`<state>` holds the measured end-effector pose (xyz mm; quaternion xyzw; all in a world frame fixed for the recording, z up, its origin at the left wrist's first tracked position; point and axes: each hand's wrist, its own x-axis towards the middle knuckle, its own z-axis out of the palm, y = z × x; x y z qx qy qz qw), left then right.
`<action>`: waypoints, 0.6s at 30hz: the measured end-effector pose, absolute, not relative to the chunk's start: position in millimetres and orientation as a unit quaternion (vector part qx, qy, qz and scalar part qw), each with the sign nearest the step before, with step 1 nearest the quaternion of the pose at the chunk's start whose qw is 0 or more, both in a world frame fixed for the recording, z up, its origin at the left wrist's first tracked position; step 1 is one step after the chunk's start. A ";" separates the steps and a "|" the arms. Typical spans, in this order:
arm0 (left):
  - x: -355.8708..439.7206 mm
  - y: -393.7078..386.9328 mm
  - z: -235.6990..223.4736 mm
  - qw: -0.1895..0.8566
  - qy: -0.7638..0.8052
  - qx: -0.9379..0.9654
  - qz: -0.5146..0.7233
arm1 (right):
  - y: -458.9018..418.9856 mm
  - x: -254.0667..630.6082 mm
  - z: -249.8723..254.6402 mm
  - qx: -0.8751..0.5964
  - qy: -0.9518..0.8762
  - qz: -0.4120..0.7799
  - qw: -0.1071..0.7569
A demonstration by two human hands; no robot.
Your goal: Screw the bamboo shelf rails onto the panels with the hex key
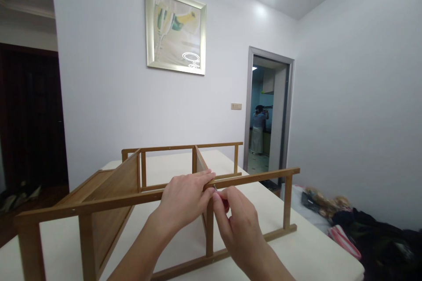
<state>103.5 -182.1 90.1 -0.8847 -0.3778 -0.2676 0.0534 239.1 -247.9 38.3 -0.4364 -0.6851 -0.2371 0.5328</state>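
A brown wooden shelf frame (pixel 253 178) lies on its side across a white table (pixel 316 252). My left hand (pixel 186 197) is closed over the near upper rail where a crosspiece meets it, with the thumb and fingertips at the joint. Just right of it, my right hand (pixel 235 210) is in a pinch on a small thin metal piece (pixel 215 188) at the same joint. Whether that is a screw or a hex key is too small to tell. A wooden panel (pixel 114 184) spans the frame on the left, and a second panel (pixel 200 160) stands behind my left hand.
Clothes and bags (pixel 372 228) lie in a heap on the right beyond the table edge. A framed picture (pixel 176 28) hangs on the wall. Through a doorway (pixel 247 109), a person (pixel 259 129) stands in another room. A dark door (pixel 31 140) is at far left.
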 end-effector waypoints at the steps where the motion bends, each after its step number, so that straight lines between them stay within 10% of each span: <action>1: 103.6 -181.8 89.8 0.054 -0.376 -0.885 -0.268 | -247.3 239.2 38.4 -0.443 -0.682 -0.228 0.536; 18: 103.2 -181.9 87.4 0.062 -0.366 -0.887 -0.274 | -247.6 239.0 41.2 -0.442 -0.673 -0.138 0.577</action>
